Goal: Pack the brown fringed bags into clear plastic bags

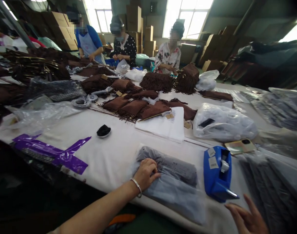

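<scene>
A grey folded item in a clear plastic bag (177, 167) lies flat at the table's front edge. My left hand (146, 174), a bracelet at its wrist, presses on the bag's left part with curled fingers, holding the plastic against the grey bundle. Right of the bag stands a blue tape dispenser (215, 175) with paper labels and a cutter end pointing toward me. Just below that cutter end is my right hand (248, 216), thumb and forefinger apart, partly cut off by the frame's bottom. I see nothing between its fingers.
Bagged dark items (272, 188) are stacked at right, beside a phone (241, 147). Beyond lie a white plastic bag (221, 123) and brown fringed pouches (133, 109). A small dish with something black (104, 131) and purple tape (48, 151) are at left. Several people work across the table.
</scene>
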`<state>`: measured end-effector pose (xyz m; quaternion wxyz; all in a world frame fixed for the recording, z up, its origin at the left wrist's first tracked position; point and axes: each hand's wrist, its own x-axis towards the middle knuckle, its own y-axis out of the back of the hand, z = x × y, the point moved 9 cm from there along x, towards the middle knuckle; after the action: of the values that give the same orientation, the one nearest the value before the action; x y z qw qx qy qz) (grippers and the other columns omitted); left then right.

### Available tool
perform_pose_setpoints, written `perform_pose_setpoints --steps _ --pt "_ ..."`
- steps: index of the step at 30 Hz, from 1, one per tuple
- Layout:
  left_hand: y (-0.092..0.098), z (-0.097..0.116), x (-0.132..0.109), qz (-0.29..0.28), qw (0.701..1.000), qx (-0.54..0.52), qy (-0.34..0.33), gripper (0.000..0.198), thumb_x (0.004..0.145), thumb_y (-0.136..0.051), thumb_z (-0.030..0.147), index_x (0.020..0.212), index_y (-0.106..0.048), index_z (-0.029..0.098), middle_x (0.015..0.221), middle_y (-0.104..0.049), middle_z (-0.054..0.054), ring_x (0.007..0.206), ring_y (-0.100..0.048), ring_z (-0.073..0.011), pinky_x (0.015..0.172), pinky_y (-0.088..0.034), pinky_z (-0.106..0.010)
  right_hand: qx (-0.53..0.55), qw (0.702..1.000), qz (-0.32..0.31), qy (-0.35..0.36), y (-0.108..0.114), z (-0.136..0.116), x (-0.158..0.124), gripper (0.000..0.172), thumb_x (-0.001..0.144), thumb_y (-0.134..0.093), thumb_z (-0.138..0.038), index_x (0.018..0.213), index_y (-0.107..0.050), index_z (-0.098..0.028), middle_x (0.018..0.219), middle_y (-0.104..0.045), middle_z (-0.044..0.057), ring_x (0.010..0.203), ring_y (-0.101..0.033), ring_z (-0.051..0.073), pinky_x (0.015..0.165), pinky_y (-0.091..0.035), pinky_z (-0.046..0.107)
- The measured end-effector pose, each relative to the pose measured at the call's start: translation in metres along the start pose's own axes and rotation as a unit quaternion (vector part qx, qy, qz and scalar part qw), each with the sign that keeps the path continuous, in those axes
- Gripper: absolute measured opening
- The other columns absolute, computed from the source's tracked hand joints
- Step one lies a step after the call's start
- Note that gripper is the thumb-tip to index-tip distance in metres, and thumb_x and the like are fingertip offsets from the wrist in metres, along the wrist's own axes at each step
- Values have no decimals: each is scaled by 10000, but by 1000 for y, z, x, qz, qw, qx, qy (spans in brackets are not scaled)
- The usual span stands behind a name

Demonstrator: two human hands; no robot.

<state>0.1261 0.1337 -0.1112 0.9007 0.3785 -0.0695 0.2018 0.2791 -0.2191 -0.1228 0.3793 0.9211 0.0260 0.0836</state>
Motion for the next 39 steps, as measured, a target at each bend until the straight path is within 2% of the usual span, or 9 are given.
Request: perform_pose_setpoints --steps 4,8,12,16,21,24,27,32,39 --pt "0 -1 1 -3 1000 0 3 201 748 -753 195 744 -553 169 936 -585 -30 962 -505 -208 910 -350 -377 39 919 -319 229 -76 -115 -20 619 879 -479 -424 1432 -223 -314 920 -627 -10 984 -568 193 1012 -359 394" --pt "0 1 1 -13 1000 24 2 181 762 -737 203 758 -558 176 938 -585 -31 963 -506 -211 928 -342 -394 -86 818 -420 382 -133 -193 -30 610 860 -456 -201 1428 -261 -309 893 -598 21 905 -525 200 958 -362 405" --pt "0 4 0 -18 999 46 -11 170 782 -715 230 770 -552 181 925 -582 -31 950 -506 -213 940 -344 -406 -198 790 -418 402 -158 -196 -14 706 769 -582 -180 1412 -315 -298 796 -623 13 861 -532 223 905 -384 396" --pt "0 5 -1 -9 998 57 -19 162 805 -684 217 769 -531 177 887 -572 -26 917 -504 -203 929 -356 -392 -239 838 -318 373 -144 -177 14 706 819 -571 -285 1443 -242 -248 821 -634 51 867 -547 260 851 -417 432" --pt "-3 5 -1 -7 998 54 -20 171 805 -685 213 773 -521 174 904 -574 -31 930 -506 -203 937 -357 -385 -173 858 -260 408 -140 -162 8 822 771 -652 -413 1444 -201 -272 1369 -470 59 1319 -312 281 1041 -351 441" --pt "2 2 -3 -18 997 69 -20 158 800 -694 239 823 -549 182 929 -583 -31 957 -514 -206 970 -340 -396 -154 869 -225 413 -139 -154 11 679 812 -589 -425 1406 -307 -256 1457 -366 51 1391 -172 282 1088 -290 485" --pt "20 -9 -8 -27 994 105 -19 368 743 -752 347 1022 -563 199 1040 -586 -51 1042 -503 -237 1033 -278 -444 -85 909 -151 379 -117 -158 29 452 861 -478 -486 1238 -520 -241 1396 -441 56 1353 -273 280 1103 -255 484" --pt "53 -49 -14 -47 990 108 83 235 710 -778 318 828 -617 193 881 -633 -19 906 -558 -217 896 -372 -380 -14 895 -375 240 -145 -187 12 376 863 -423 -573 850 -625 -256 862 -662 13 859 -602 213 811 -457 322" --pt "55 -69 -18 0 985 61 158 128 773 -709 265 734 -619 182 794 -652 -4 798 -580 -181 771 -408 -310 -95 771 -517 359 -217 -280 -57 500 913 -309 -522 668 -631 -229 617 -630 -15 605 -570 155 599 -405 275"
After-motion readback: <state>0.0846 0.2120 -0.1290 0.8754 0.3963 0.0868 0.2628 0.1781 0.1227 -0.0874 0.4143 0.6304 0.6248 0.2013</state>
